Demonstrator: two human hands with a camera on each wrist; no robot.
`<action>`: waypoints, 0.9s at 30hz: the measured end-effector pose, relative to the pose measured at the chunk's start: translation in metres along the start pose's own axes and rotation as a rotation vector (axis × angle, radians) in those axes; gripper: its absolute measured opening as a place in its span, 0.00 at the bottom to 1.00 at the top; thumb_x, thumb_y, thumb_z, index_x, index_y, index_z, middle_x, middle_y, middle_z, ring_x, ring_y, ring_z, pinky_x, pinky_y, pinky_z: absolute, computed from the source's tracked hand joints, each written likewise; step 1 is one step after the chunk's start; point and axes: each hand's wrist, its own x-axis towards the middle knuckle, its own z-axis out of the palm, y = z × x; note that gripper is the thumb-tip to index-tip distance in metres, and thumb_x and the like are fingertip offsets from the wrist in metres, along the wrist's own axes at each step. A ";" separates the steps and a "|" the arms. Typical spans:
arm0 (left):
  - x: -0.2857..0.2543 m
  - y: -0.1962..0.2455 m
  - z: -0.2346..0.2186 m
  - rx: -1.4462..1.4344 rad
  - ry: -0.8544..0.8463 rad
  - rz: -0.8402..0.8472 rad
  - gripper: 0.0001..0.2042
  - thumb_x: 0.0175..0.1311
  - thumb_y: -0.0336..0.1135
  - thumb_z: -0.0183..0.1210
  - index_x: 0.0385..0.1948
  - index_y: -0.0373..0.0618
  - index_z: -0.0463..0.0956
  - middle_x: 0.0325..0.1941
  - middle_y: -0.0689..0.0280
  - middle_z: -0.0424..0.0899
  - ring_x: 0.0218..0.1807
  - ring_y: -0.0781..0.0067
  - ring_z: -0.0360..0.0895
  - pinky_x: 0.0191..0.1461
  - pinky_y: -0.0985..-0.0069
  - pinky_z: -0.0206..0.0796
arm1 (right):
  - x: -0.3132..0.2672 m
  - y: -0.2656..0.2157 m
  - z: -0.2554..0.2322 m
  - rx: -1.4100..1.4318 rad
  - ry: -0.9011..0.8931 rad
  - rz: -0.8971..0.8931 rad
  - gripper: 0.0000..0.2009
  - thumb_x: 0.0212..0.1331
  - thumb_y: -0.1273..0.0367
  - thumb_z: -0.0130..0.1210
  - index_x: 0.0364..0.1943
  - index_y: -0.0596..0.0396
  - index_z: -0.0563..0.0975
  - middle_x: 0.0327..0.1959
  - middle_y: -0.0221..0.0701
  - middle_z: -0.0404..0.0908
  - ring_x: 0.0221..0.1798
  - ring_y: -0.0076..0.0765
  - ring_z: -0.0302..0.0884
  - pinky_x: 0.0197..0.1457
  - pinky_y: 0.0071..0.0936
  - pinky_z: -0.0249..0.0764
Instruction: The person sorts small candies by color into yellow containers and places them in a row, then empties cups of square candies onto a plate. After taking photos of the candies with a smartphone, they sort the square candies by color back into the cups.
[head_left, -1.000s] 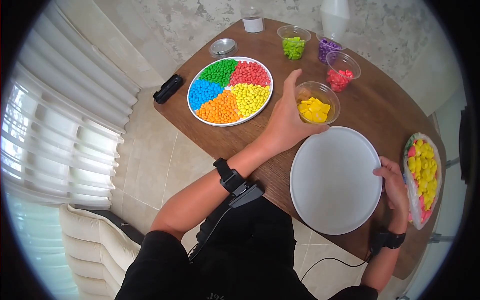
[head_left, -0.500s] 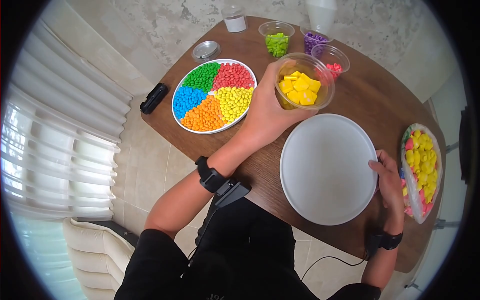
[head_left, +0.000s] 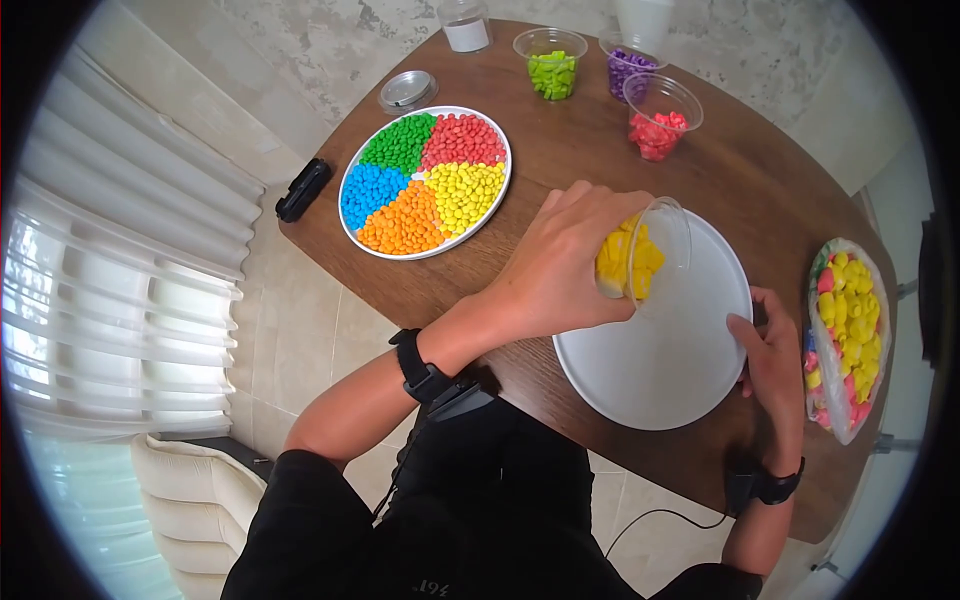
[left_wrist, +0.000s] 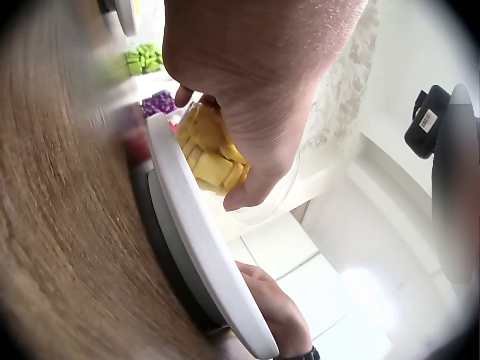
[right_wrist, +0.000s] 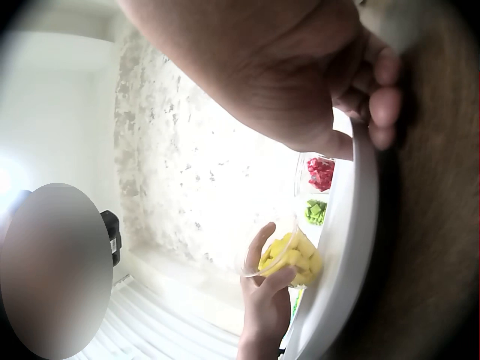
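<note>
My left hand (head_left: 560,265) grips a clear plastic cup (head_left: 676,240) of yellow square candies (head_left: 645,268). The cup is tipped on its side over the far left part of an empty white plate (head_left: 660,375), its mouth facing right. In the left wrist view the yellow candies (left_wrist: 214,166) sit inside the cup, just beyond the plate's rim (left_wrist: 199,225). At the plate's right edge, my right hand (head_left: 772,350) pinches the rim, thumb on top and fingers below. The right wrist view shows those fingers (right_wrist: 385,107) under the rim.
A round plate (head_left: 345,232) of candies sorted by colour lies left. Farther back stand cups of green (head_left: 552,75), purple (head_left: 628,68) and red pieces (head_left: 657,130), a jar (head_left: 466,30) and a round tin (head_left: 408,92). A bag of yellow and pink pieces (head_left: 850,330) lies right.
My left hand has lifted the cup of yellow candies off the table, brought it nearer and tipped it sideways over the plate. The right hand keeps its hold on the plate's rim.
</note>
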 end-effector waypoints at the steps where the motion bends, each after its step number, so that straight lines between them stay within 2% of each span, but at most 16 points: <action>1: 0.000 0.000 0.000 0.007 -0.008 -0.010 0.42 0.38 0.34 0.79 0.66 0.45 0.74 0.62 0.58 0.82 0.58 0.54 0.76 0.70 0.60 0.63 | 0.000 -0.001 0.000 -0.021 0.000 0.003 0.20 0.69 0.67 0.58 0.61 0.62 0.74 0.19 0.29 0.80 0.13 0.21 0.72 0.13 0.22 0.63; 5: -0.001 0.003 0.005 -0.034 0.041 0.041 0.41 0.40 0.33 0.77 0.65 0.42 0.73 0.57 0.56 0.82 0.57 0.50 0.77 0.65 0.59 0.65 | -0.002 -0.001 0.001 -0.025 0.005 -0.024 0.20 0.68 0.67 0.60 0.61 0.61 0.75 0.18 0.28 0.79 0.12 0.21 0.70 0.12 0.23 0.61; 7: -0.006 0.005 0.010 -0.138 0.093 -0.049 0.43 0.42 0.35 0.79 0.67 0.43 0.70 0.58 0.55 0.81 0.58 0.48 0.77 0.67 0.57 0.67 | -0.004 -0.007 0.000 -0.107 0.007 -0.011 0.20 0.69 0.66 0.60 0.61 0.62 0.75 0.18 0.27 0.80 0.15 0.23 0.74 0.20 0.25 0.68; 8: -0.011 0.007 0.014 -0.136 0.108 -0.055 0.43 0.42 0.35 0.79 0.67 0.43 0.70 0.58 0.55 0.81 0.58 0.48 0.77 0.67 0.57 0.67 | -0.003 -0.002 0.000 -0.118 -0.001 -0.020 0.20 0.69 0.66 0.60 0.61 0.62 0.75 0.18 0.27 0.80 0.15 0.23 0.74 0.20 0.25 0.68; 9: -0.016 0.009 0.017 -0.228 0.116 -0.116 0.45 0.42 0.37 0.80 0.68 0.43 0.68 0.59 0.54 0.80 0.60 0.47 0.77 0.67 0.56 0.67 | 0.001 0.009 -0.001 -0.124 0.065 -0.101 0.20 0.70 0.66 0.60 0.61 0.62 0.75 0.25 0.32 0.83 0.24 0.26 0.80 0.30 0.27 0.73; 11: -0.029 0.016 0.016 -0.331 0.153 -0.176 0.46 0.43 0.38 0.81 0.69 0.42 0.67 0.60 0.54 0.80 0.62 0.46 0.77 0.68 0.55 0.68 | 0.004 0.020 -0.010 -0.152 0.124 -0.199 0.20 0.71 0.65 0.60 0.61 0.63 0.75 0.32 0.37 0.87 0.34 0.30 0.85 0.41 0.30 0.78; 13: -0.045 0.028 0.005 -0.386 0.106 -0.201 0.48 0.42 0.40 0.83 0.69 0.42 0.66 0.62 0.53 0.79 0.63 0.46 0.77 0.67 0.55 0.70 | 0.007 0.019 -0.017 -0.241 0.392 -0.303 0.22 0.74 0.64 0.58 0.66 0.64 0.74 0.52 0.44 0.86 0.58 0.36 0.83 0.64 0.35 0.74; 14: -0.056 0.031 0.001 -0.389 0.132 -0.202 0.48 0.42 0.40 0.83 0.69 0.42 0.66 0.62 0.53 0.79 0.63 0.46 0.77 0.67 0.55 0.70 | 0.004 0.011 -0.015 -0.257 0.384 -0.323 0.22 0.74 0.64 0.58 0.66 0.64 0.74 0.52 0.44 0.86 0.58 0.36 0.83 0.64 0.35 0.74; 16: -0.080 0.036 -0.006 -0.455 0.168 -0.236 0.49 0.40 0.41 0.84 0.68 0.41 0.66 0.61 0.54 0.79 0.63 0.47 0.77 0.67 0.55 0.70 | -0.010 -0.019 -0.007 -0.127 0.303 -0.306 0.26 0.72 0.66 0.58 0.71 0.62 0.72 0.71 0.48 0.74 0.76 0.46 0.69 0.78 0.40 0.63; 18: -0.101 0.038 -0.013 -0.451 0.216 -0.215 0.48 0.40 0.43 0.85 0.67 0.42 0.68 0.60 0.55 0.79 0.61 0.48 0.78 0.66 0.57 0.71 | -0.017 -0.064 0.007 -0.638 0.163 -0.672 0.32 0.69 0.65 0.60 0.75 0.61 0.69 0.80 0.48 0.64 0.85 0.52 0.57 0.85 0.44 0.52; 20: -0.121 0.035 -0.023 -0.370 0.177 -0.234 0.46 0.39 0.43 0.85 0.65 0.43 0.71 0.60 0.55 0.80 0.60 0.50 0.78 0.66 0.60 0.71 | -0.010 -0.096 0.037 -0.592 0.004 -0.821 0.38 0.66 0.61 0.62 0.78 0.58 0.64 0.86 0.47 0.52 0.89 0.54 0.44 0.88 0.49 0.44; 22: -0.134 0.027 -0.029 -0.414 0.202 -0.210 0.44 0.39 0.42 0.85 0.63 0.42 0.74 0.59 0.57 0.82 0.58 0.51 0.80 0.65 0.60 0.72 | 0.001 -0.127 0.071 -0.773 -0.126 -0.947 0.42 0.66 0.56 0.63 0.81 0.56 0.58 0.87 0.46 0.49 0.89 0.55 0.43 0.88 0.51 0.44; 24: -0.144 0.021 -0.035 -0.389 0.228 -0.115 0.43 0.39 0.42 0.85 0.62 0.40 0.74 0.58 0.57 0.84 0.57 0.53 0.82 0.64 0.59 0.71 | 0.016 -0.144 0.110 -0.812 -0.235 -1.050 0.44 0.66 0.54 0.63 0.81 0.58 0.57 0.86 0.48 0.48 0.88 0.57 0.42 0.88 0.54 0.44; 25: -0.147 0.020 -0.040 -0.371 0.234 -0.077 0.43 0.39 0.42 0.85 0.62 0.39 0.75 0.57 0.58 0.85 0.56 0.53 0.83 0.63 0.58 0.71 | 0.025 -0.150 0.129 -0.820 -0.236 -1.044 0.44 0.66 0.54 0.63 0.81 0.58 0.57 0.86 0.48 0.48 0.88 0.57 0.42 0.88 0.54 0.44; 27: -0.157 0.015 -0.044 -0.411 0.255 -0.078 0.43 0.40 0.42 0.85 0.61 0.39 0.75 0.57 0.58 0.85 0.56 0.53 0.83 0.62 0.58 0.71 | 0.042 -0.155 0.160 -0.850 -0.326 -1.174 0.46 0.66 0.50 0.63 0.80 0.63 0.57 0.86 0.50 0.49 0.88 0.57 0.42 0.87 0.56 0.45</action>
